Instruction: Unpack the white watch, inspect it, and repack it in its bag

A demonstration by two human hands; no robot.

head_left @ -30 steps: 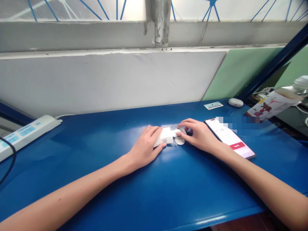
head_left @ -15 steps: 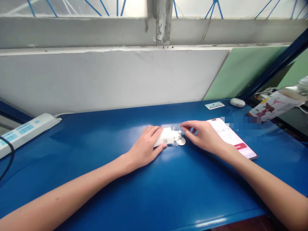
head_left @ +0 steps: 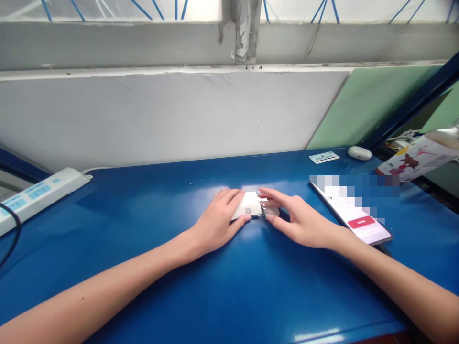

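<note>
A small flat white box [head_left: 252,204] with a square printed code lies on the blue table. My left hand [head_left: 219,215] is closed round its left end, fingers along the far edge and thumb along the near edge. Small white pieces [head_left: 273,211], one with a rounded outline, stick out at the right end of the box. My right hand [head_left: 292,215] closes about these pieces, fingers on the far side and thumb on the near side. The fingers partly cover the pieces, so their kind cannot be made out.
A phone [head_left: 358,217] with a lit screen lies to the right, partly pixelated. Behind it are a printed card [head_left: 324,157] and a white earbud case [head_left: 359,153]. A labelled bottle [head_left: 416,157] leans at the right edge. At the left lies a white power strip [head_left: 43,196].
My right hand has moved left and slightly down, from just right of the white pieces onto them. My left hand has stayed on the box. The view has shifted slightly.
</note>
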